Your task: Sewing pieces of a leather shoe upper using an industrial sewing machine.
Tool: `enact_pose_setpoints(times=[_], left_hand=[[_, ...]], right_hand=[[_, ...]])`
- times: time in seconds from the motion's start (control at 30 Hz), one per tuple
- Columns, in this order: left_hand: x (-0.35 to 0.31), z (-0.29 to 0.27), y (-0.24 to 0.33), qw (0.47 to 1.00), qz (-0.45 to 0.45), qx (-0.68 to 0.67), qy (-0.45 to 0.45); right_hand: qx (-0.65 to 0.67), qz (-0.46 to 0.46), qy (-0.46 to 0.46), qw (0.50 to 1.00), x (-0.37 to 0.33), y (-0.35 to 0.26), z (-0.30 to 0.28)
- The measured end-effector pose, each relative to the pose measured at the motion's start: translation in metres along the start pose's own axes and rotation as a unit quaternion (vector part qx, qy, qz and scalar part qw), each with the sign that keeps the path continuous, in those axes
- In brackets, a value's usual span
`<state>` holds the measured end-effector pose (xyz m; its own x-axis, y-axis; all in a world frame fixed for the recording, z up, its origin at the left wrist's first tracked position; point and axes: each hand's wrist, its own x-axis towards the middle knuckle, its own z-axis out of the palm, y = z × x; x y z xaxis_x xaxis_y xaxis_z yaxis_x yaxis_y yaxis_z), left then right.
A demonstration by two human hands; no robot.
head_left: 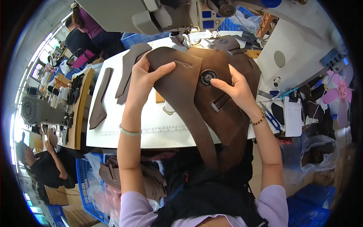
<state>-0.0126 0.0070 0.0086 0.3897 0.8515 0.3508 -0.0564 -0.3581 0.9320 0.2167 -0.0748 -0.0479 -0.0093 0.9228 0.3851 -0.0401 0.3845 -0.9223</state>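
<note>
Both my hands hold up brown leather panels over the white sewing table (159,138). My left hand (143,81) pinches the upper left edge of a smooth curved panel (176,89), thumb on top near a stamped mark. This panel narrows into a long strip hanging past the table's front edge. My right hand (239,90) grips a darker panel (211,123) that has a round black emblem (208,78) and a slot with a pale end. My thumb rests beside the emblem. The two panels meet along the middle, one edge lapping the other; whether they are joined I cannot tell.
A sewing machine (162,19) stands behind the panels. Other leather pieces (132,64) and a narrow strip (101,99) lie at the left. To the right are blue snips (273,120), a notepad (293,117) and a pink fan (341,90). A blue basket (85,181) stands below left. Other people work at far left.
</note>
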Motion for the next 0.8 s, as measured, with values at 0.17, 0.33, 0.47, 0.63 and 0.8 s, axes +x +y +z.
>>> enact_pose_setpoints(times=[0.17, 0.33, 0.47, 0.63, 0.8], left_hand=[[-0.005, -0.016, 0.002, 0.978, -0.109, -0.169, -0.058], [-0.014, -0.037, -0.006, 0.971, -0.047, -0.232, -0.040], [-0.013, -0.022, -0.002, 0.978, -0.018, -0.205, 0.030], [-0.006, -0.005, -0.007, 0.988, -0.020, -0.116, 0.097], [-0.014, 0.000, 0.010, 0.994, -0.048, -0.043, 0.085]], right_hand=[[-0.097, -0.052, 0.044, 0.993, -0.004, 0.012, -0.004], [-0.137, -0.053, 0.057, 0.988, -0.003, 0.026, -0.005], [-0.117, -0.053, 0.031, 0.991, -0.003, 0.018, 0.004], [-0.034, -0.049, 0.019, 0.998, -0.003, 0.002, 0.012], [-0.008, -0.020, 0.032, 0.999, -0.004, -0.013, 0.010]])
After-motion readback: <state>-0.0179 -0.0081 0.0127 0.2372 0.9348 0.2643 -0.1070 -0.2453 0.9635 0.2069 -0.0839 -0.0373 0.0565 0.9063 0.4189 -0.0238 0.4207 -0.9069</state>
